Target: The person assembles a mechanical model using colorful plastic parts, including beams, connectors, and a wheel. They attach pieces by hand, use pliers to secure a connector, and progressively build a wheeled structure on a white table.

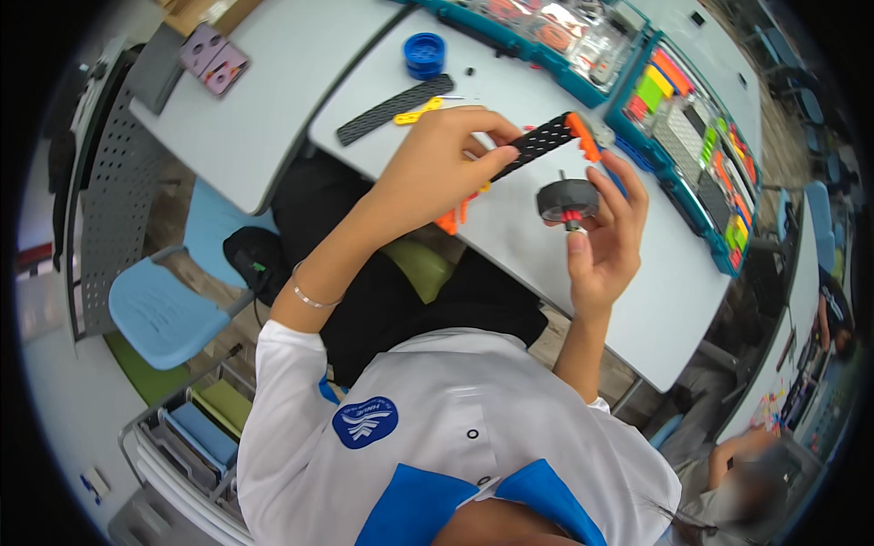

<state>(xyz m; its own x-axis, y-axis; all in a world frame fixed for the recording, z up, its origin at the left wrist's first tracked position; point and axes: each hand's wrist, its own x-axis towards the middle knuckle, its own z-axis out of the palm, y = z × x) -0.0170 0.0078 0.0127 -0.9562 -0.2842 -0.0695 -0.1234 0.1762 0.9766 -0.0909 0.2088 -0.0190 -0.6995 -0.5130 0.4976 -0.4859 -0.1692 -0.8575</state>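
A: In the head view, what does the left hand [442, 164] have?

B: Thumb and fingers grip a black perforated beam [539, 146], held above a white table [655, 309]. A toothed orange piece [583, 136] sits at the beam's far end.

A: And the right hand [612, 232]?

B: It holds a black-tyred wheel [568, 196] on a thin axle — red parts [571, 216] show beneath — below the orange piece and apart from the beam. Whether its fingertips touch the orange piece, I cannot tell.

A: What surrounds them?

B: A dark perforated strip [391, 111] lies on the table, left of the beam, a yellow connector [411, 117] beside it. Beyond stands a round blue container [424, 56]. An open teal case [670, 192] of colored parts sits to the right. Orange pieces [448, 221] show just below the left hand, partly hidden.
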